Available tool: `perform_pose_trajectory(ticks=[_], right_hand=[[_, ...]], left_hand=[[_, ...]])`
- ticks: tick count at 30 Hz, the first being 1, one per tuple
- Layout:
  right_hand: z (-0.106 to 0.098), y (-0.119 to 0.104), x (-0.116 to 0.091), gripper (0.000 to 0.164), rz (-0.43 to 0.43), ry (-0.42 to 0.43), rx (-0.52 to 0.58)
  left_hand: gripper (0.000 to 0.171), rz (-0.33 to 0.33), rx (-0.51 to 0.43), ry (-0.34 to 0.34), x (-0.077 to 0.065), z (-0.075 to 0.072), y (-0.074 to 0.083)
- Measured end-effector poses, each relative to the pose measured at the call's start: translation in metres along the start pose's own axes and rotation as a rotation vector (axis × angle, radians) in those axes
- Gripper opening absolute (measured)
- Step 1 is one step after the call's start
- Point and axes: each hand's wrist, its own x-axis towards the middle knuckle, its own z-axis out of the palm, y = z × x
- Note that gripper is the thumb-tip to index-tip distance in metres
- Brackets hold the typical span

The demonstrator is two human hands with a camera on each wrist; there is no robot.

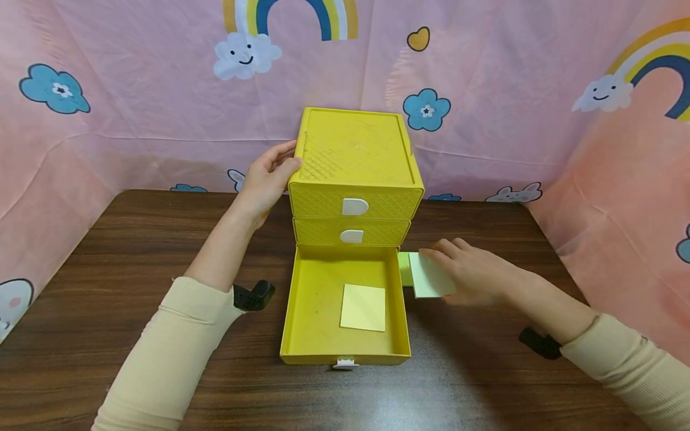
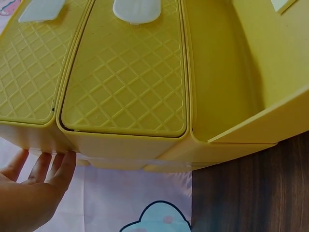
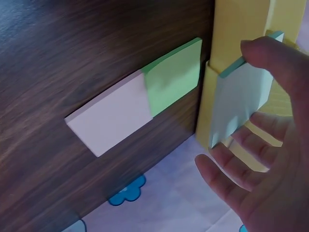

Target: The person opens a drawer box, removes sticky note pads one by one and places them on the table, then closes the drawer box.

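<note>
A yellow drawer cabinet (image 1: 358,149) has its bottom drawer (image 1: 317,311) pulled out, with a pale yellow sticky note pad (image 1: 363,308) lying inside. My left hand (image 1: 266,182) rests against the cabinet's upper left side, the fingers touching its wall in the left wrist view. Just right of the drawer, my right hand (image 1: 477,272) pinches a pale blue-green sticky note pad (image 3: 244,94) between thumb and fingers, above the table. Below it on the table lie a green sticky note pad (image 3: 174,77) and a pale pink one (image 3: 111,113), end to end.
The dark wooden table (image 1: 215,371) carries the cabinet. Two upper drawers with white handles (image 1: 355,206) are closed. A pink patterned cloth (image 1: 162,90) hangs behind and at both sides. The open drawer's front, with its white handle (image 1: 345,364), juts toward me.
</note>
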Motion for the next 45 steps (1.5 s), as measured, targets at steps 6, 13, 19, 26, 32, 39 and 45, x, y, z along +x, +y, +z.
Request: perform_pose_trajectory(ticks=[6,13,19,26,32,39,45], right_hand=[[0.003,0.01,-0.009,0.081,0.035,-0.002,0.021],[0.009,0.025,-0.018,0.082,0.063,0.006,0.019],[0.015,0.035,-0.026,0.082,0.092,-0.01,0.036],[0.021,0.044,-0.033,0.083,0.116,-0.015,0.061],[0.027,0.05,-0.038,0.083,0.139,-0.027,0.076],[0.036,0.059,-0.047,0.081,0.177,-0.041,0.098],[0.042,0.068,-0.055,0.082,0.206,-0.057,0.104]], left_hand=[[0.047,-0.003,0.013,-0.001,0.0,0.0,0.0],[0.048,-0.003,0.001,0.0,0.001,0.0,0.0],[0.048,-0.01,0.002,0.002,0.001,0.0,0.0],[0.048,-0.015,0.002,0.001,0.001,0.0,0.0],[0.048,-0.008,0.005,0.003,0.001,0.0,-0.001],[0.048,-0.014,0.001,0.006,0.0,0.0,-0.001],[0.048,-0.018,0.002,0.006,0.001,0.0,-0.001]])
